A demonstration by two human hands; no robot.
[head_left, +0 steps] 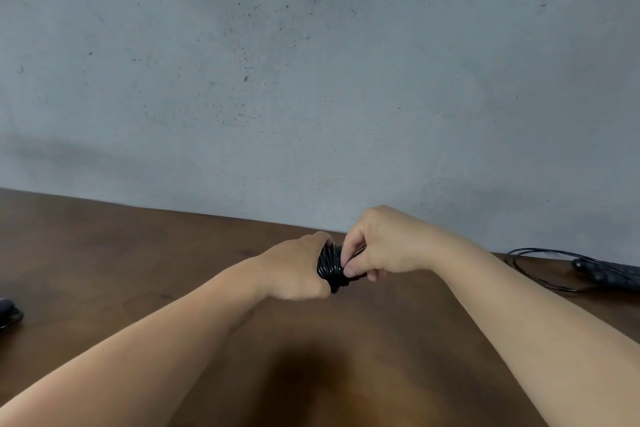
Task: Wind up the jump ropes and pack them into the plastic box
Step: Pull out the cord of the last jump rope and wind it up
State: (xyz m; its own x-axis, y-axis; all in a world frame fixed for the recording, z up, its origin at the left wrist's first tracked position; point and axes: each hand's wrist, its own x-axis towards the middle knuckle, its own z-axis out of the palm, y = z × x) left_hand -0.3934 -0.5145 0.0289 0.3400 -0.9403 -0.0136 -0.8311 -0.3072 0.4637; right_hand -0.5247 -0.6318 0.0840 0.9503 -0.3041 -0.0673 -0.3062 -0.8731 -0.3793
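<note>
A black jump rope [329, 266], wound into a tight bundle of several turns, sits between both hands above the middle of the brown table [121, 253]. My left hand [294, 270] grips the bundle from the left. My right hand [381, 246] pinches its right end with thumb and fingers. The handles inside the bundle are hidden by my fingers. A second black jump rope [602, 272] lies at the table's right edge, its thin cord looping loosely beside its two handles. No plastic box is in view.
A dark object [8, 314] lies at the left edge of the table, cut off by the frame. A grey concrete wall [311, 80] rises straight behind the table's far edge.
</note>
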